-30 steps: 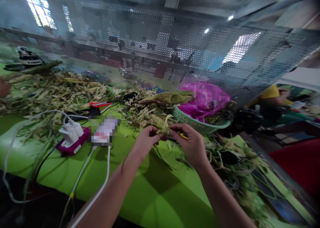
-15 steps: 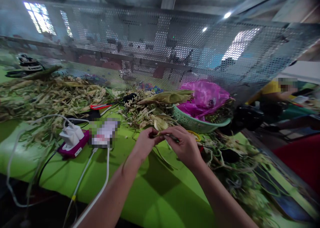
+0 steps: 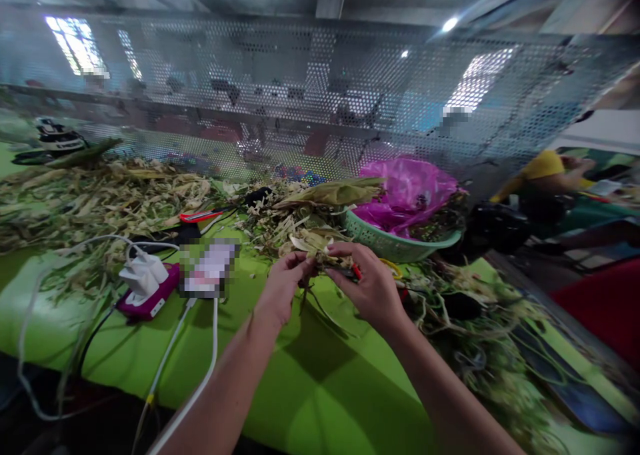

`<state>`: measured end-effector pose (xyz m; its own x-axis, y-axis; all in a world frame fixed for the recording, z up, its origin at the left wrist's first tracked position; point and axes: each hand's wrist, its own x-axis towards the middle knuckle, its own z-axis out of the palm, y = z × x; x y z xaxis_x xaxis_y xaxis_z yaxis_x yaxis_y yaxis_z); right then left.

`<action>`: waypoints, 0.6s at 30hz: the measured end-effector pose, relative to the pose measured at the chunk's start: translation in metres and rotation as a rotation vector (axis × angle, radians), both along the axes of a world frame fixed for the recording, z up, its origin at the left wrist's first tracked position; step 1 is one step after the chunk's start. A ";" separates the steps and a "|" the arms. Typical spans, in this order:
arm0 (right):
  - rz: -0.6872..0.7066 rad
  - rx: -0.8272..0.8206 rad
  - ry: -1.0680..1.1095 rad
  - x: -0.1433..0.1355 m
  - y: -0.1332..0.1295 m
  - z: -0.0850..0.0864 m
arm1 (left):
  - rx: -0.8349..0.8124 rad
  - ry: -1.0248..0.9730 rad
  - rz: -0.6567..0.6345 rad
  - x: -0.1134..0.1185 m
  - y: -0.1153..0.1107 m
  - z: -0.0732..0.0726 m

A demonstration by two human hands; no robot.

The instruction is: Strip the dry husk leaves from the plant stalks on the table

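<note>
My left hand (image 3: pixel 287 287) is closed in a pinch on a thin dried husk strip (image 3: pixel 303 298), whose loose end hangs below the fingers. Just to its right, my right hand (image 3: pixel 371 287) has thumb and forefinger apart, the fingertips close to the strip and the pale husk pieces (image 3: pixel 313 242) behind it. Whether it touches them I cannot tell. Something red shows between its fingers, too covered to name. Both hands hover over the green tabletop (image 3: pixel 320 402), with a long thin strip curving beneath them.
Husk scraps (image 3: pixel 125 195) cover the back left. A green basket (image 3: pixel 395 245) holds a pink plastic bag (image 3: pixel 405 188). Left of my hands lie a red cutter (image 3: pixel 200 216), a phone (image 3: pixel 210 268), a purple power strip (image 3: pixel 150 302) and white cables. Tangled strips (image 3: pixel 480 348) lie right. Another person (image 3: pixel 545 168) sits far right.
My hands were fingertip to fingertip on the strip. The right hand's fingers have since spread and drawn a little away, while the left hand keeps its pinch.
</note>
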<state>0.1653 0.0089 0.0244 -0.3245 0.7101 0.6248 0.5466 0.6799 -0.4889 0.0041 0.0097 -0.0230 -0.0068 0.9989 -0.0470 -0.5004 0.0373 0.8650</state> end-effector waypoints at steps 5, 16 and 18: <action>-0.037 -0.201 0.045 -0.002 0.004 -0.009 | 0.012 -0.081 0.021 0.001 -0.002 0.006; -0.138 -0.230 0.004 -0.003 0.003 -0.007 | -0.030 -0.155 0.036 0.003 -0.003 0.010; -0.184 -0.243 0.019 0.001 0.004 -0.005 | -0.037 -0.178 0.058 0.003 -0.003 0.012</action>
